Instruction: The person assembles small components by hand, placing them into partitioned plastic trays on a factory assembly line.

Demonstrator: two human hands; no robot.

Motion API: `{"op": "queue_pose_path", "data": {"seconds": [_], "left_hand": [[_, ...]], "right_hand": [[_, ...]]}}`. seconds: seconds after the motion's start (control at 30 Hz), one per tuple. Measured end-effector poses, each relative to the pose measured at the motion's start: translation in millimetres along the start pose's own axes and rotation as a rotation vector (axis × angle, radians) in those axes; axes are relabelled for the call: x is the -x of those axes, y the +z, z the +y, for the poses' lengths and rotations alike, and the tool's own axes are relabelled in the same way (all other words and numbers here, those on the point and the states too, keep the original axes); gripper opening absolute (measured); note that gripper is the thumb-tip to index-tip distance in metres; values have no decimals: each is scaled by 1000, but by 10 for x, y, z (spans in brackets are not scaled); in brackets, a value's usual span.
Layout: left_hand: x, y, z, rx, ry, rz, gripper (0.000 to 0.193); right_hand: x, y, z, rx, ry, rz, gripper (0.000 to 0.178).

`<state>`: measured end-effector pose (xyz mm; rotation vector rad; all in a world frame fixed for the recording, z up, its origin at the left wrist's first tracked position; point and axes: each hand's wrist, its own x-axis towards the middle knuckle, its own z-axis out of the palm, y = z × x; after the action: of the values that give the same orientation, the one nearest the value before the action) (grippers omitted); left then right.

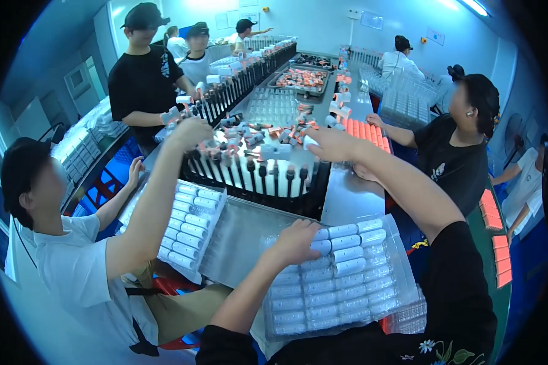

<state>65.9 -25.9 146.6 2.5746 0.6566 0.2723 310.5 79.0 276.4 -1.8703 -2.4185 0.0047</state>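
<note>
My left hand (295, 243) is closed at the upper left corner of a clear plastic tray (402, 267), its fingers against a white cylindrical casing (321, 247). Rows of similar white casings fill much of that tray, which tilts toward me; some pockets at its right side hold none. Stretched forward over the edge of the lit worktable, my right hand (332, 146) pinches a small white casing (310, 142). Just beyond it lies a loose pile of orange, grey and black parts (286, 132). Part of the right hand's grip is hidden by the hand itself.
Black upright pegs (263, 179) line the worktable's near edge. At left, a co-worker in white reaches over another tray of white casings (189, 228). Orange pieces (365, 132) stand in rows near a co-worker in black at right. Farther back is a bin of orange parts (298, 80).
</note>
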Motion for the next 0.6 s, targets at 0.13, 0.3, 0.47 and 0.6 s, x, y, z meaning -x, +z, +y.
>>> {"op": "queue_pose_path", "data": {"seconds": [0.13, 0.3, 0.47, 0.6], "left_hand": [[65, -48, 41, -59, -8, 2, 68], [58, -11, -3, -77, 2, 59, 63], [40, -65, 21, -89, 73, 22, 63], [-43, -324, 194, 48, 32, -11, 61]], "right_hand": [[132, 270, -432, -99, 148, 188, 67], [638, 112, -601, -236, -88, 338, 46], [209, -170, 46, 67, 98, 784, 40], [-207, 294, 419, 176, 304, 343, 34]]}}
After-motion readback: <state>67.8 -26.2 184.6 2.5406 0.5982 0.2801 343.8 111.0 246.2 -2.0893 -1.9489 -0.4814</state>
